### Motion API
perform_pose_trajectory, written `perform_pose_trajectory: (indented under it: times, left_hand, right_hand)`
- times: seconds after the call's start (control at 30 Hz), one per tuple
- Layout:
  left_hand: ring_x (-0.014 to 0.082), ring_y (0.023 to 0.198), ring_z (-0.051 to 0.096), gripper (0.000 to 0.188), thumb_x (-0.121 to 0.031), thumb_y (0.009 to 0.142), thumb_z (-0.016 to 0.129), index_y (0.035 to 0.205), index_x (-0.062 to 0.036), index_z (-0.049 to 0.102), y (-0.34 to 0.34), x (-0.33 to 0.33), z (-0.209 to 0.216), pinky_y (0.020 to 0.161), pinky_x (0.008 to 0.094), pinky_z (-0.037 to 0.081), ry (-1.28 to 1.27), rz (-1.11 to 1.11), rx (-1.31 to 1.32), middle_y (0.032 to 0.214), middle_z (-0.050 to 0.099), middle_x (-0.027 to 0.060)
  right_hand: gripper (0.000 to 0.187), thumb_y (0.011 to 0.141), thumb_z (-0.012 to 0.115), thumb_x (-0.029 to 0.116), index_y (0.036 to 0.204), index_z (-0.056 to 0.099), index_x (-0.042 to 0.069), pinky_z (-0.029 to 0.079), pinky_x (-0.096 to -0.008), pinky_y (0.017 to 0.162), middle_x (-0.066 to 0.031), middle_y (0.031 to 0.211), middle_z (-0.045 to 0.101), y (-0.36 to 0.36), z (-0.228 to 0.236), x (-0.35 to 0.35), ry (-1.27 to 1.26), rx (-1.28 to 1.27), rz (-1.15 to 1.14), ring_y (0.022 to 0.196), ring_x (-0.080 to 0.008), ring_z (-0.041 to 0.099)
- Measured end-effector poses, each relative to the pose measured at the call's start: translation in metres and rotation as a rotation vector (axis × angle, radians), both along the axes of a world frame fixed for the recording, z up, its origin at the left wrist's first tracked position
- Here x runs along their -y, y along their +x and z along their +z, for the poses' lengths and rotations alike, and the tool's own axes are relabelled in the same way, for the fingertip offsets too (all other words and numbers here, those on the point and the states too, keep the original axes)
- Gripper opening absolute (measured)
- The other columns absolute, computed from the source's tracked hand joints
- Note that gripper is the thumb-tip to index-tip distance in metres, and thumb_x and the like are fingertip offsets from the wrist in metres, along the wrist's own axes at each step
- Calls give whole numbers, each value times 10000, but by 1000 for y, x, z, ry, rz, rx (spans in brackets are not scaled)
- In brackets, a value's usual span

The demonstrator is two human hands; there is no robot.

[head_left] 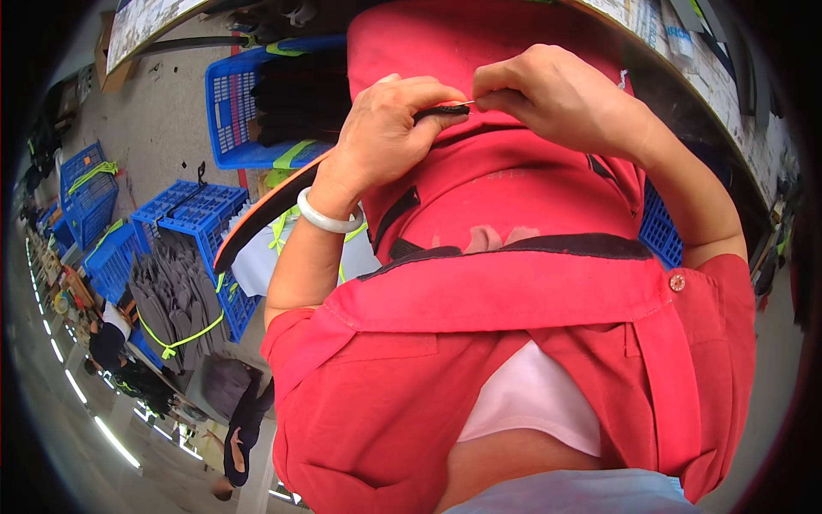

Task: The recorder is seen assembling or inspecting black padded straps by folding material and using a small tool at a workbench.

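Note:
My left hand [390, 128] is closed on a long black strip with an orange edge [270, 210]. The strip's dark end pokes out between thumb and fingers, and its length trails behind my left wrist. A pale bangle [330, 214] circles that wrist. Close by, my right hand [548, 94] pinches a thin shiny sliver [467, 104], which meets the strip's end; it is too small to tell its kind. Both hands are above my lap, over a red apron [505, 193].
A blue crate [231, 107] with dark stacked pieces stands ahead on the left. More blue crates [193, 206] and grey bundled fabric [175, 300] with yellow-green ties lie to the left. A worktable [719, 94] runs along the right. Other people [240, 441] are farther off.

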State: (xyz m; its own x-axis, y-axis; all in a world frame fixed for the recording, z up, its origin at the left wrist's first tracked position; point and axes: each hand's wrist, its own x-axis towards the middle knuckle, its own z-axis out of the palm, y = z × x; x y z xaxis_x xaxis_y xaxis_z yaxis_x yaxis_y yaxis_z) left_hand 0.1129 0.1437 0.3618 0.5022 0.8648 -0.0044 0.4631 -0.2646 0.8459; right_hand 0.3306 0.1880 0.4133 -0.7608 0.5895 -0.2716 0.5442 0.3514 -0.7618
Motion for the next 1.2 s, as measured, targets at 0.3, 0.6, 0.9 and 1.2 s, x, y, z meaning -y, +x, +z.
perform_pose_trajectory:
  times: [0.3, 0.6, 0.9, 1.2]
  left_hand:
    - [85, 759, 637, 122, -50, 846, 688, 957, -6, 706, -1, -9, -4, 720, 223, 513, -316, 145, 314, 813, 709, 48]
    - [70, 817, 601, 207, -83, 846, 709, 1039, -13, 689, -14, -14, -15, 773, 211, 494, -559, 148, 422, 896, 677, 6]
    - [100, 830, 619, 393, -126, 851, 724, 1194, 8, 590, 2, -52, -36, 819, 237, 502, -179, 259, 577, 1019, 647, 26]
    - [100, 787, 628, 308, -199, 805, 773, 1024, 3, 696, -79, -11, -23, 723, 254, 515, -835, 368, 225, 904, 695, 45]
  right_hand:
    - [242, 947, 585, 244, 950, 657, 13, 308, -198, 491, 49, 613, 484, 0, -32, -5, -808, -264, -321, 545, -22, 409]
    - [152, 864, 666, 168, 904, 702, 25, 485, -309, 674, -125, 759, 663, 81, -74, -101, 362, 41, -778, 711, -179, 624]
    - [268, 931, 590, 224, 988, 661, -29, 495, -309, 710, -101, 811, 662, -28, -47, -47, -258, -331, -251, 745, -142, 599]
    - [384, 961, 576, 350, 1124, 601, 3, 481, -231, 657, -26, 824, 614, 21, -68, -153, 33, -555, -847, 734, -98, 567]
